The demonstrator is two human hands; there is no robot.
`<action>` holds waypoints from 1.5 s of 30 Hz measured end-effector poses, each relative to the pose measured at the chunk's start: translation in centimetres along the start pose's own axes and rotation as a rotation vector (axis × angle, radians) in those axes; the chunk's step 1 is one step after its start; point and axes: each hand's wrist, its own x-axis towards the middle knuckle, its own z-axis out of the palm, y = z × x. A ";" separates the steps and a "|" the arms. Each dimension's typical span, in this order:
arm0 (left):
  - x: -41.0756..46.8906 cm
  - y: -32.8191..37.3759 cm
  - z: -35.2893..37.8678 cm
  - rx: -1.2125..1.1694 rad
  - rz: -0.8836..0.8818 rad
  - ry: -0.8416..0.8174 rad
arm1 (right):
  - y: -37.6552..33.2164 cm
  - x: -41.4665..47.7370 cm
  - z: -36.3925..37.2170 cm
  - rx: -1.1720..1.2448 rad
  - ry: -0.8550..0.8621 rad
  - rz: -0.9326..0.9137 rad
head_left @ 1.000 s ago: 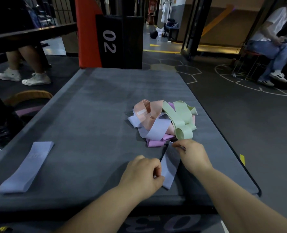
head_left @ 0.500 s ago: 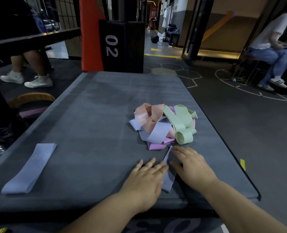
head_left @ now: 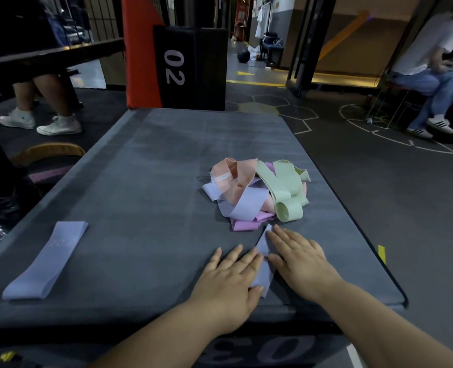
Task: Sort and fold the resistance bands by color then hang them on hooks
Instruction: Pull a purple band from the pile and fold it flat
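A tangled pile of resistance bands lies right of the middle of the grey padded platform; it holds peach, light green, lavender and pink bands. A lavender band lies flat just in front of the pile. My left hand and my right hand press on it with flat, spread fingers, one on each side, covering most of it. Another lavender band, folded flat and marked with a number, rests near the platform's front left corner. No hooks are in view.
A black box marked 02 and an orange pad stand beyond the platform's far edge. A person's legs in white sneakers stand at the left. Another person sits on a stool at the far right. Dark floor surrounds the platform.
A second ago both hands pinched the lavender band with closed fingers. They have since opened and now lie flat on it, pressing it onto the platform.
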 end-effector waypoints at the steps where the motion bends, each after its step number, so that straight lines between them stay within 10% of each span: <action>1: 0.0 -0.1 0.2 0.007 0.002 -0.004 | 0.0 0.1 0.1 -0.001 0.002 0.003; 21: 0.1 -0.4 -0.9 -0.345 -0.123 0.342 | 0.7 1.6 0.2 0.332 0.231 0.169; 45: -0.5 0.4 -2.1 -0.199 -0.272 0.215 | 0.5 1.9 -0.9 0.665 0.289 0.410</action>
